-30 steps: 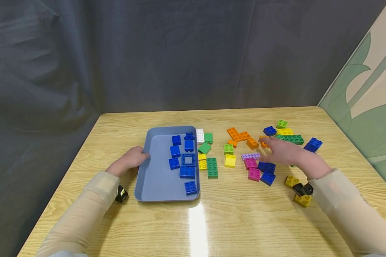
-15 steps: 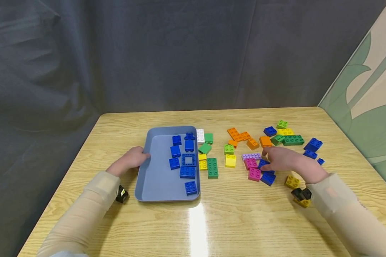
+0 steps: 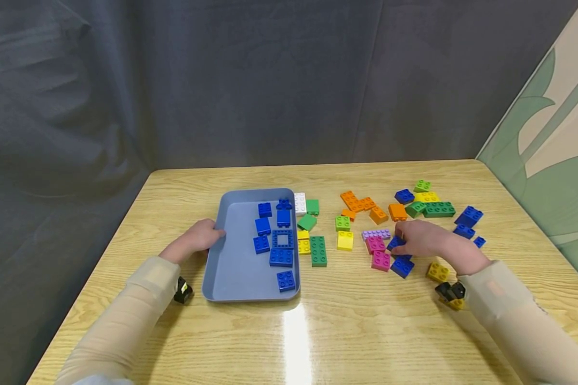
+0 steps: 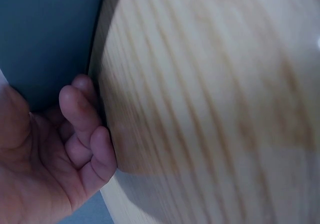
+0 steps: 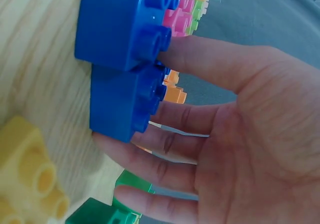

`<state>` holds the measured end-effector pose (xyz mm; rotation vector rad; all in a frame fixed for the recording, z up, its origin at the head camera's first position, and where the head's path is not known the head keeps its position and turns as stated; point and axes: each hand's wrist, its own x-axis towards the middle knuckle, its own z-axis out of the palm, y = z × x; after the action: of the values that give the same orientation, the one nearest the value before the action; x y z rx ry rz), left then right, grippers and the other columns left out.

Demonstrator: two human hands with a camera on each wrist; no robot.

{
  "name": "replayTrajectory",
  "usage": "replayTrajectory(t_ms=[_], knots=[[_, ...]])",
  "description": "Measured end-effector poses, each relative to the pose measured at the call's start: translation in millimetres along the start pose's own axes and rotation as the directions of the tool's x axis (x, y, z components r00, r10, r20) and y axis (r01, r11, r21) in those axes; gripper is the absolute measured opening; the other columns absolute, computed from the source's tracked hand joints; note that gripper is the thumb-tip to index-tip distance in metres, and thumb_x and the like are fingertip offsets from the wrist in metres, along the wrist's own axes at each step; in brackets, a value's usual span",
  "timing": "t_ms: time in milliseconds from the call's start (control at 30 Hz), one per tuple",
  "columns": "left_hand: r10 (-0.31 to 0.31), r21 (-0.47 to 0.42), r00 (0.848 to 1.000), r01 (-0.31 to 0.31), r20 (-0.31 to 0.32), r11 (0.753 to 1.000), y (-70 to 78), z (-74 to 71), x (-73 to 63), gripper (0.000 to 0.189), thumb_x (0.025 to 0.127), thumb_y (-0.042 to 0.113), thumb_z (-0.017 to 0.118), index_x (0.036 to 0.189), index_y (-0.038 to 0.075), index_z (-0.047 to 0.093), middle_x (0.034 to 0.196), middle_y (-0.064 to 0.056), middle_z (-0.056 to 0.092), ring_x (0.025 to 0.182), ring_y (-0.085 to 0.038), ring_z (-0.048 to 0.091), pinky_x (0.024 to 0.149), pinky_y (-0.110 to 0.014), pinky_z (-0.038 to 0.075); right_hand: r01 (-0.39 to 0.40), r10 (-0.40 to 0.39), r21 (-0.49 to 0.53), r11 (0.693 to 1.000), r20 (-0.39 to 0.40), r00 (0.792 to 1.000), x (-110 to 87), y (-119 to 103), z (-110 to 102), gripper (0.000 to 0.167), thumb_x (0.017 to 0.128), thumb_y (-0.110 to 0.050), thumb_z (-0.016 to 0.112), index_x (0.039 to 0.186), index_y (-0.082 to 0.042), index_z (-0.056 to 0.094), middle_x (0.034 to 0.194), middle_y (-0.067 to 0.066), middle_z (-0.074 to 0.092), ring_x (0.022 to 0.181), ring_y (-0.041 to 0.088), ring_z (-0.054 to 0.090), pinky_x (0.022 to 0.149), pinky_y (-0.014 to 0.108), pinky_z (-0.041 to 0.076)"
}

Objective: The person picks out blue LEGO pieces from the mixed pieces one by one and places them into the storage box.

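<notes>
My left hand [image 3: 199, 236] grips the left rim of the blue-grey tray [image 3: 236, 278], thumb over the edge. In the left wrist view, its curled fingers [image 4: 82, 114] lie along the outside of the tray. Several blue bricks [image 3: 280, 258] are inside it. Farther right, my right hand [image 3: 426, 239] pinches a blue brick [image 5: 117, 101] between thumb and fingers, with the brick down at the table and partly hidden from the head view. Against it lies another blue brick [image 3: 402, 267]. Two pink bricks [image 3: 380, 261] and a flat lilac brick [image 3: 376, 235] are close to the fingertips.
Orange bricks [image 3: 378, 215] and green bricks [image 3: 439, 209] lie behind the right hand. Yellow bricks [image 3: 438, 272] are under the right wrist, and more blue bricks [image 3: 469, 216] sit to its right. A green brick [image 3: 318, 251] lies beside the tray's right wall.
My right hand has come back from over the orange brick, down and slightly right, and taken hold of the blue brick. The left hand and tray stay put.
</notes>
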<state>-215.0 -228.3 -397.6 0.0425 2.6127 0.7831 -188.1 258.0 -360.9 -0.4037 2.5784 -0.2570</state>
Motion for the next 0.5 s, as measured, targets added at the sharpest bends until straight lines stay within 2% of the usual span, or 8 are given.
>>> replayTrajectory(t_ms=[500], knots=[[-0.006, -0.009, 1.0, 0.006, 0.002, 1.0, 1.0, -0.6, -1.3, 0.029, 0.101, 0.019, 0.042, 0.095, -0.005, 0.057, 0.079, -0.013, 0.059, 0.064, -0.022, 0.056, 0.059, -0.033, 0.048, -0.005, 0.005, -0.023, 1.0, -0.025, 1.0, -5.5, 2.1, -8.2, 0.044, 0.088, -0.031, 0.072, 0.109, 0.005, 0.057, 0.087, 0.006, 0.059, 0.075, 0.022, 0.052, 0.071, 0.04, 0.05]])
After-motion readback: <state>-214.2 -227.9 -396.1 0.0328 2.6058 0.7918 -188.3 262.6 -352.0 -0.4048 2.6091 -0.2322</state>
